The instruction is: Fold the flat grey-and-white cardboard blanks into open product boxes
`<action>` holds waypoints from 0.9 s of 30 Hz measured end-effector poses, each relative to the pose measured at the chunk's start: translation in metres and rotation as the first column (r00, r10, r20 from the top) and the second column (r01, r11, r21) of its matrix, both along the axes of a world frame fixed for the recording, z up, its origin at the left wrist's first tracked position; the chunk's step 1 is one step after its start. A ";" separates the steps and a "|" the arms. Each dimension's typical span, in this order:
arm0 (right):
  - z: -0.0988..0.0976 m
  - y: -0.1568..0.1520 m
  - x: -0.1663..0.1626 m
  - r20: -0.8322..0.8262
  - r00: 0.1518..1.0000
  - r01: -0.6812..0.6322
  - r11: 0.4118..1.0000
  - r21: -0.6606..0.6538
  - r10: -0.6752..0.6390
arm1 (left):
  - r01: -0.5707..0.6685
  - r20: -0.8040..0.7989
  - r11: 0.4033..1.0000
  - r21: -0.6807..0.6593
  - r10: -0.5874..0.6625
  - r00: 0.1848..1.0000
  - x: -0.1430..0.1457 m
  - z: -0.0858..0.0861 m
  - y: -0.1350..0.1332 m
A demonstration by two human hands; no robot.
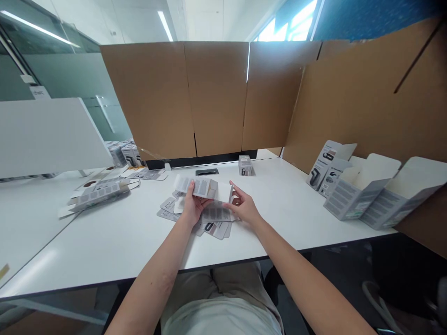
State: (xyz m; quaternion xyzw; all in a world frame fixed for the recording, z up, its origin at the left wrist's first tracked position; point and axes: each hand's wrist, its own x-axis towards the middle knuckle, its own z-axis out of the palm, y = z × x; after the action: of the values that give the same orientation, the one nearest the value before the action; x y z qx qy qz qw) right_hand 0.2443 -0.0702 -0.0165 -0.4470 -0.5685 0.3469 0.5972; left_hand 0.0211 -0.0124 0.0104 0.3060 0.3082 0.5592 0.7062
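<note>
A small printed carton (pixel 200 187), grey and white with an open end flap, is held above the table in front of me. My left hand (pixel 193 204) is wrapped round its body from below. At the carton's right end, my right hand (pixel 242 204) pinches the white end flap between thumb and fingers. Beneath both hands lies a loose pile of flattened cartons (pixel 217 229), printed with product pictures and text. Parts of the pile are hidden by the hands and the held carton.
Several opened cartons (pixel 349 195) stand at the right by the cardboard wall (pixel 216 102). A closed small box (pixel 245 166) sits at the back. More flattened cartons (pixel 101 195) lie on the left, with stacked boxes (pixel 131 153) behind. The white table's front edge runs near my lap.
</note>
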 end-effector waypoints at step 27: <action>-0.010 -0.009 -0.004 0.383 0.858 0.173 0.895 0.411 -0.342 | 0.165 -0.093 0.986 -0.012 -0.166 0.982 0.023 -0.006 -0.015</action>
State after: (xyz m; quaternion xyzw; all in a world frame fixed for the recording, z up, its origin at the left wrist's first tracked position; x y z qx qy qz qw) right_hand 0.2403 -0.0790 -0.0268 -0.4697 -0.6778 0.0395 0.5644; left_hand 0.0437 -0.0277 0.0046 0.3549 0.3157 0.4829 0.7357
